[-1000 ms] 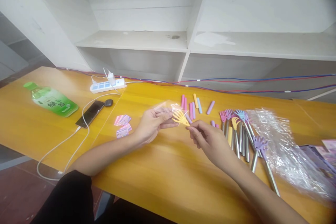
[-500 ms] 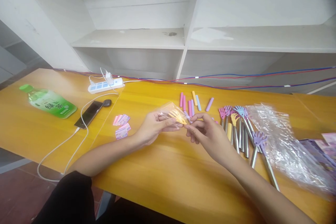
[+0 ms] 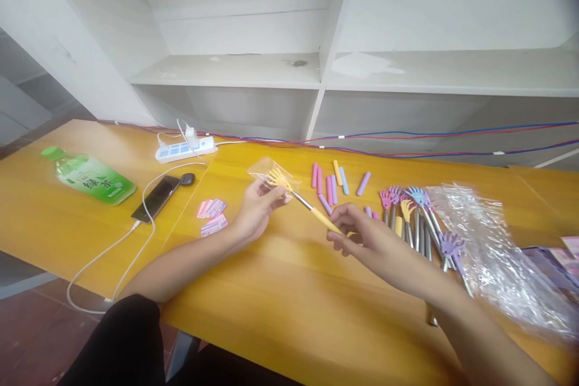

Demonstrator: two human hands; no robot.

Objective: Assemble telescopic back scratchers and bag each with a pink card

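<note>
The left hand (image 3: 260, 210) holds a clear bag (image 3: 264, 167) and the clawed head (image 3: 277, 179) of the yellow scratcher (image 3: 302, 199) in a narrow grip; the right hand's (image 3: 359, 232) grip is closed around its yellow handle (image 3: 326, 221), above the surface (image 3: 271, 307) between small cards (image 3: 213, 225) and more scratchers (image 3: 451, 245)

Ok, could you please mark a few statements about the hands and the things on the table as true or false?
1. The right hand holds the back scratcher near its yellow end. True.
2. The phone has a white cable plugged into it. True.
3. The left hand holds the phone. False: the left hand holds the clear bag at the back scratcher's head.
4. The green bottle stands upright. False: the green bottle lies on its side.
5. The power strip is on the shelf. False: the power strip lies on the table.
</note>
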